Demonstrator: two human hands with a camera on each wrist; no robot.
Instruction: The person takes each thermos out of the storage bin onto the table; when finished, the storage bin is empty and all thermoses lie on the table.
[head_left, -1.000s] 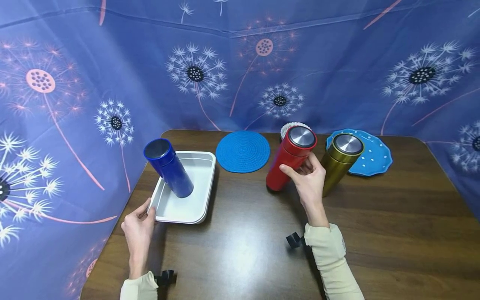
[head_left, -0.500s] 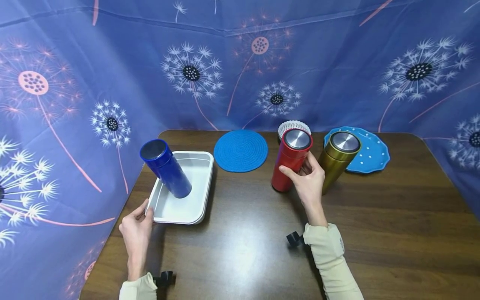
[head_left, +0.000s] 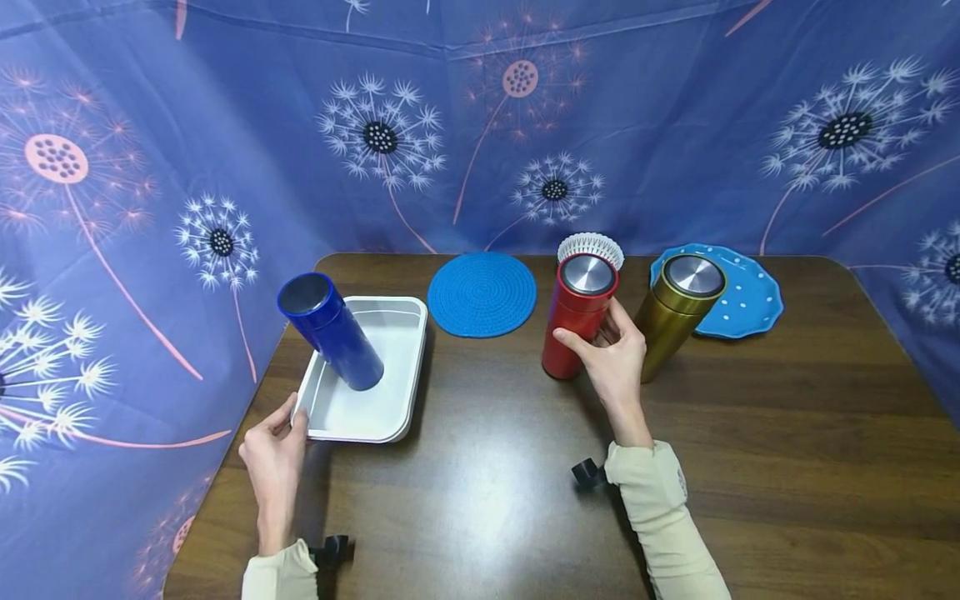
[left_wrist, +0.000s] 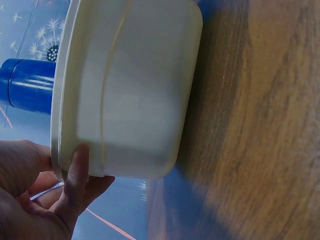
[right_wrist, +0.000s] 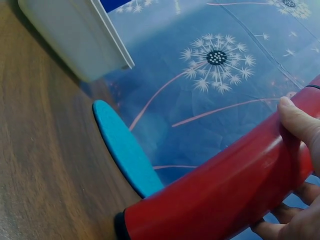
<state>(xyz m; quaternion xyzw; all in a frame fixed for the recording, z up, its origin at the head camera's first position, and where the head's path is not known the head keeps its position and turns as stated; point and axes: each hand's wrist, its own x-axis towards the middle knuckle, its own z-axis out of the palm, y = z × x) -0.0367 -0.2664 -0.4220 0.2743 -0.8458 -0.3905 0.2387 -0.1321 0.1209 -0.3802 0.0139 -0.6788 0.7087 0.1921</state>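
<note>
My left hand (head_left: 273,462) pinches the rim of a white plastic tub (head_left: 393,417) at its near left corner, thumb (left_wrist: 77,165) against the outer wall. Inside the tub stands a blue flask (head_left: 341,346) with a dark lid top. My right hand (head_left: 615,367) grips a red flask (head_left: 566,333), thumb on the near side and fingers round the far side; its lid is silver on top. In the right wrist view the flask's black base (right_wrist: 121,226) appears close over the table. Just right of that hand stands a gold flask (head_left: 667,329).
A round blue woven mat (head_left: 482,296) lies between tub and red flask. Behind the red flask is a white fluted dish (head_left: 590,242), partly hidden. A blue dotted plate (head_left: 742,300) sits behind the gold flask. A dandelion-patterned cloth (head_left: 480,125) hangs along the table's back.
The red flask has straightened from a lean, its base swinging right and its lid shifting slightly left. My left hand keeps its pinch on the tub, which stays in place with the blue flask.
</note>
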